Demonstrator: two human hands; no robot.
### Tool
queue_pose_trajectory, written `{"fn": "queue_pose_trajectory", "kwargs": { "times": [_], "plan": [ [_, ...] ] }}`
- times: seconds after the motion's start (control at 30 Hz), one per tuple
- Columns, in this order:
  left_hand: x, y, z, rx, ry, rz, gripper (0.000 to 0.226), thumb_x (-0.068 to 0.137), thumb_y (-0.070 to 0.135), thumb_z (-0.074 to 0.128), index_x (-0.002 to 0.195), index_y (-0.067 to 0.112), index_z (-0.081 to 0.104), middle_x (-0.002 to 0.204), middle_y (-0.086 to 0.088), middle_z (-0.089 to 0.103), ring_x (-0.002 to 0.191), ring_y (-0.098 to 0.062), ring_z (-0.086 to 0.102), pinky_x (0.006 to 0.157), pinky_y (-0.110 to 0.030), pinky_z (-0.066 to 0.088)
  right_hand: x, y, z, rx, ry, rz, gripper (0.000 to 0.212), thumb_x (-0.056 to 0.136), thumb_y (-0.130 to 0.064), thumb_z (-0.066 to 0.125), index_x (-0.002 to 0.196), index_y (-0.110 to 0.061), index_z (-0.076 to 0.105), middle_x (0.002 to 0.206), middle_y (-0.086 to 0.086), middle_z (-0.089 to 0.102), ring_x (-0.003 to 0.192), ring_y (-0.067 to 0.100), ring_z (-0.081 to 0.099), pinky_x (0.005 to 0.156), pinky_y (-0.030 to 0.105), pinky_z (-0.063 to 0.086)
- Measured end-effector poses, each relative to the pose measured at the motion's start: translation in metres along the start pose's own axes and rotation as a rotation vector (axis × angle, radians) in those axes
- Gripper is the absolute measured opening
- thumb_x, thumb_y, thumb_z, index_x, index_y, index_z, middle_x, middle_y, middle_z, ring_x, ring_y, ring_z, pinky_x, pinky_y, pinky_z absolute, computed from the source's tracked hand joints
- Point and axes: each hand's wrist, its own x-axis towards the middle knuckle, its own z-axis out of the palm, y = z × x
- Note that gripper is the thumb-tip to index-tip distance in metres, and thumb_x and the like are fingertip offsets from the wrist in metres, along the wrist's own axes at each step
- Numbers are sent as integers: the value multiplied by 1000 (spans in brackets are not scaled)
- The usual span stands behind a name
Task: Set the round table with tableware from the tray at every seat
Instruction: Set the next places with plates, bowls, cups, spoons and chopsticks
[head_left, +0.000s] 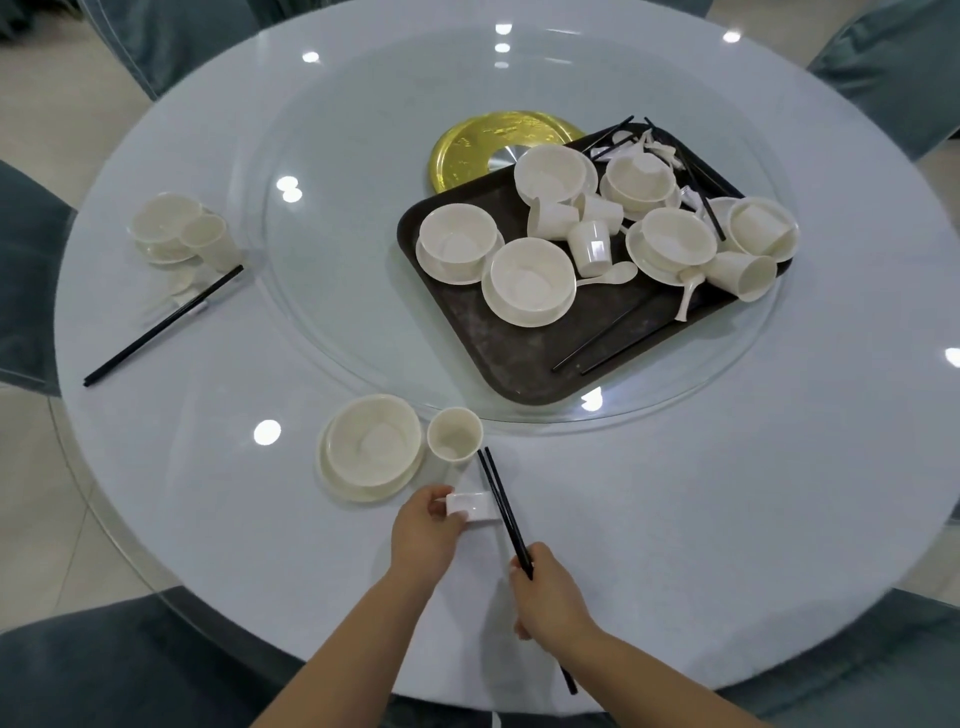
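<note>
At the near seat a cream bowl on a saucer (372, 448) stands beside a cream cup (454, 434). My left hand (426, 530) pinches a small white chopstick rest (471, 505) lying on the table. My right hand (545, 592) grips a pair of black chopsticks (505, 506) whose tips lie across the rest, pointing at the cup. The dark tray (514, 358) on the glass turntable holds several bowls on saucers, cups, spoons and chopsticks. A set place (179, 234) with bowl, cup and chopsticks (161, 327) lies at the left seat.
A gold disc (467, 150) sits at the turntable centre, partly under the tray. Blue-grey covered chairs (31, 270) ring the round table (727, 493). Loose chopsticks (605, 338) lie on the tray's near side.
</note>
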Motion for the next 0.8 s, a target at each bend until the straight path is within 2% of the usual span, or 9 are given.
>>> {"fn": "queue_pose_trajectory", "kwargs": {
  "times": [0.1,0.17,0.37,0.5,0.63,0.8],
  "plan": [
    [2,3,-2,115,-72,65,33,77,10,76,102,23,60,89,10,62,88,-15,63,82,-32,53,1,-5,3,-64,5,-16,15,101,-25,38,101,-12,47,93,10,63,82,29,66,72,39,57],
    [3,2,-2,179,-89,102,32,74,9,76,98,24,60,88,9,63,85,-16,64,78,-31,52,2,-7,3,-102,-1,-9,15,100,-24,40,102,-12,47,94,11,65,86,29,66,78,42,56],
    [6,-3,-1,317,-66,176,31,79,17,74,106,21,61,95,5,62,79,-6,59,64,-15,40,8,-3,3,-281,-5,-53,10,98,-29,44,95,-20,44,82,-7,54,68,7,51,55,21,39],
    [10,-5,0,342,-44,186,32,81,20,74,108,21,59,97,4,61,80,-7,57,61,-11,34,12,-4,2,-352,9,-85,11,96,-30,46,93,-20,45,81,-7,53,68,8,50,54,21,37],
    [14,-7,-2,370,-44,221,31,82,21,73,110,21,60,97,1,62,80,-9,57,63,-16,35,13,-6,5,-408,40,-136,14,96,-34,47,92,-21,43,77,-10,50,63,5,47,51,21,35],
    [18,-5,-9,390,-13,288,22,82,20,72,102,24,64,78,13,59,72,1,55,62,-17,37,13,-9,6,-549,60,-228,13,97,-30,42,93,-20,35,71,-11,41,67,13,48,47,22,28]
  ]
}}
